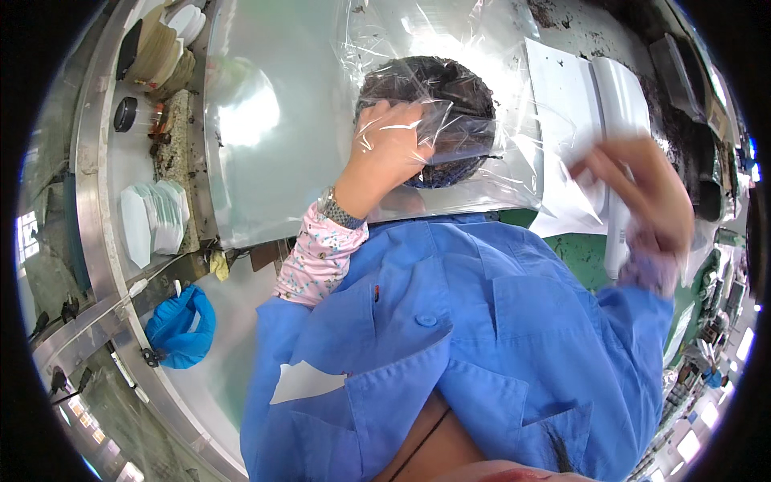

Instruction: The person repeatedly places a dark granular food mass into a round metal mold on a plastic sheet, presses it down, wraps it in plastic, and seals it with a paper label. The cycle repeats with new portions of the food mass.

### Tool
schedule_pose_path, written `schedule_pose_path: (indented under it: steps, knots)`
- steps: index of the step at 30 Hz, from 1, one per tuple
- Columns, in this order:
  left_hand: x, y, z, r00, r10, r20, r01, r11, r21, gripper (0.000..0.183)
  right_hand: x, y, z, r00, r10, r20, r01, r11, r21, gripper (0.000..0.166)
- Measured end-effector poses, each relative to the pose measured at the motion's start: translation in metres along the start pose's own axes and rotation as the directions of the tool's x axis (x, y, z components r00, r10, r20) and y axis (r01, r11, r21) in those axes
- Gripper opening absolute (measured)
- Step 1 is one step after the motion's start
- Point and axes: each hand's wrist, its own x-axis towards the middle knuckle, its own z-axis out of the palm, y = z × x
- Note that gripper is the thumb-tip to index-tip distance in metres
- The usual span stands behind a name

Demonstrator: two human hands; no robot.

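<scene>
A dark round cake of pressed, leaf-like material (449,84) lies in front of me, covered by crinkled clear plastic film (512,144). My left hand (388,141) is over the cake's left part, fingers curled on a fold of the film. Glare on the film crosses this hand, and its fingertips are partly hidden. To the right, my right hand (647,187) is raised above a white sheet (566,90) and a white roll (623,102). Motion blurs its fingers, so I cannot tell whether they pinch the film's edge.
On the left ledge are stacked pale plates (156,220), a clear jar with a black lid (125,114) and more stacked pieces (158,51). A blue cloth pouch (181,328) hangs below. Dark crumbs (560,21) litter the back right of the table.
</scene>
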Motion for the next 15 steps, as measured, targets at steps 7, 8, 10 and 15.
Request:
schedule_pose_path:
  steps: [7, 8, 10, 15]
  knots:
    - [0.006, -0.002, 0.006, 0.935, -0.074, 0.347, -0.002, 0.977, 0.213, 0.030, 0.029, 0.074, 0.151, 0.845, -0.138, -0.517, -0.211, 0.801, -0.560, 0.062]
    - [0.012, 0.001, 0.001, 0.905, -0.091, 0.416, -0.018, 0.968, 0.251, 0.027, 0.053, 0.079, 0.148, 0.742, -0.215, -0.635, -0.172, 0.854, -0.491, 0.063]
    - [0.008, -0.007, 0.003, 0.922, -0.003, 0.388, -0.071, 0.981, 0.178, 0.029, 0.107, 0.076, 0.133, 0.622, -0.231, -0.748, -0.090, 0.928, -0.362, 0.058]
    - [0.002, -0.001, -0.067, 0.966, -0.059, 0.253, 0.135, 0.947, -0.293, 0.053, 0.173, 0.109, 0.094, 0.911, -0.110, -0.398, -0.156, 0.800, -0.579, 0.040]
